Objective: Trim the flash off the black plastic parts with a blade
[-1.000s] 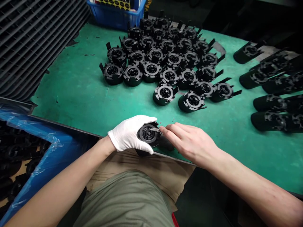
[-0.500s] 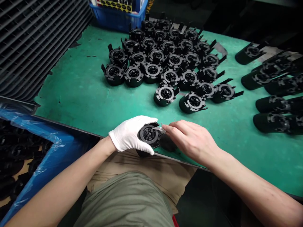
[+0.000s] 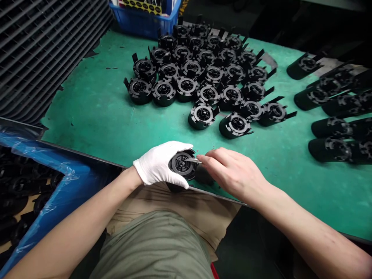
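My left hand (image 3: 159, 164), in a white glove, is wrapped round a round black plastic part (image 3: 181, 165) at the near edge of the green table (image 3: 95, 116). The part's ribbed face is turned up toward me. My bare right hand (image 3: 232, 172) pinches a thin metal tool (image 3: 192, 159) whose tip rests on the part's face. Both hands sit just above the table edge, over my lap.
Several like black round parts (image 3: 203, 73) stand in rows at the table's middle and back. Longer black parts (image 3: 334, 116) lie at the right. A blue bin (image 3: 145, 17) stands at the back, a blue-lined box of black parts (image 3: 31, 193) at my left, stacked black trays (image 3: 43, 46) behind it.
My hands have stayed on the part; the right hand shifted only slightly with the tool. The view moved a little.
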`<state>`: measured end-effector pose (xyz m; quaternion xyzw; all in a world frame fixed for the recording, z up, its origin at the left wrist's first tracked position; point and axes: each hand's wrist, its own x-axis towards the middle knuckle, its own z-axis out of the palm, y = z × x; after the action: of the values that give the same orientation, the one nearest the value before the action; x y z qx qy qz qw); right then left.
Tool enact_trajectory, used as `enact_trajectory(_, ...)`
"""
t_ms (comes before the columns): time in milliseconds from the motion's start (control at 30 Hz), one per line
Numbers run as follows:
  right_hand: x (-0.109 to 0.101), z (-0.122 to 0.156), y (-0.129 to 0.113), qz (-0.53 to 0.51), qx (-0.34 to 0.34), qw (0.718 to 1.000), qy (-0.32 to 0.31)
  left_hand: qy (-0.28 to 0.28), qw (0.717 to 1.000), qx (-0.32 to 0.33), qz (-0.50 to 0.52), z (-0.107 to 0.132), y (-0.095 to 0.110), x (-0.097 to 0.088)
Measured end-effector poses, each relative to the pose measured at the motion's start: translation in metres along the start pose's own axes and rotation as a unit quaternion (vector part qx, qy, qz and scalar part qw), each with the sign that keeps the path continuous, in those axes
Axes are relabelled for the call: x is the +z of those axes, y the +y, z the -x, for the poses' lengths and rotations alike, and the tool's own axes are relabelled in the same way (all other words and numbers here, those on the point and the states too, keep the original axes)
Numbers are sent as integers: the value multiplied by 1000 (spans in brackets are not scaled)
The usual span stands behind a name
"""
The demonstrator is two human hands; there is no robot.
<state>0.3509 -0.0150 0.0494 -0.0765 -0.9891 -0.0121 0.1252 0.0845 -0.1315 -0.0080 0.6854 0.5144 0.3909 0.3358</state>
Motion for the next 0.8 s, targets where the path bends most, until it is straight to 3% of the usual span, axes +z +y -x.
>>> enact_trajectory(200,-9,-1,-3,61,-4,998,1,1,1000,-5,3,1,-1,1)
enact_trajectory(500,9,-2,1,-3,20,1000,-2,10,999,29,-14,0,0,-2)
enact_trajectory(667,15,-2,6,-18,14,1000,-3,-15,999,12,-31,-2,3,-4)
enact_trajectory(800,13,-2,4,-23,17,1000,9,-30,996,35,-77,-1,6,-6)
